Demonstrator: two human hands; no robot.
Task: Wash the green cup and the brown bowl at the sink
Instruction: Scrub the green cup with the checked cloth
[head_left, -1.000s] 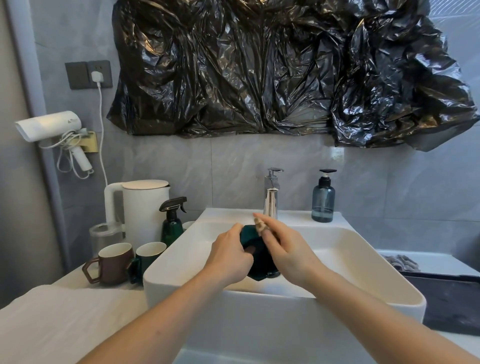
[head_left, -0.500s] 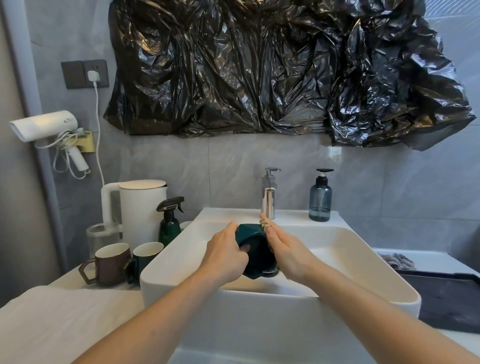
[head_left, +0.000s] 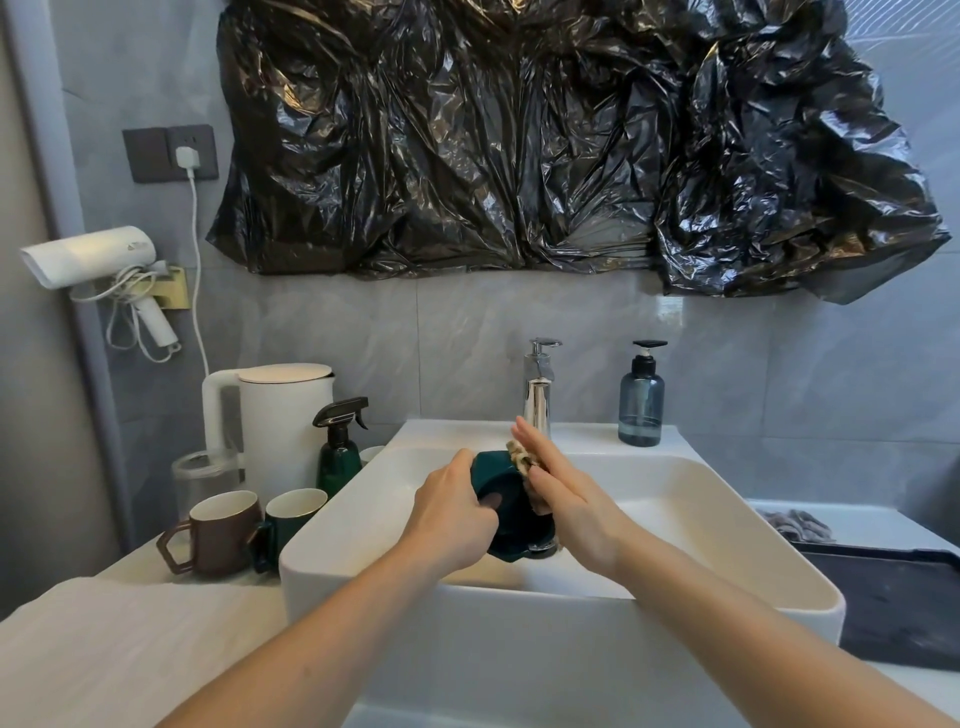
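Now my left hand (head_left: 449, 522) holds the green cup (head_left: 511, 512) over the sink (head_left: 332, 525), tipped on its side with the dark opening toward me — thumb hooked just inside the rim, the other fingers wrapped round the far wall. My right hand (head_left: 566, 499) lies flat along the cup's right side, fingers straight and close together, pinning a tan scrubber (head_left: 521, 457) against the outside. Over the last second that hand has slid up and back along the wall, and the scrubber now shows at the cup's upper edge. I judge this the scrub of the outer wall, mid-stroke. No stream is visible from the tap (head_left: 538, 389), so rinsing looks still ahead. A brown mug (head_left: 218, 532) and a second green cup (head_left: 291, 522) stand on the bench (head_left: 130, 639) left of the sink — no brown bowl as such is in view.
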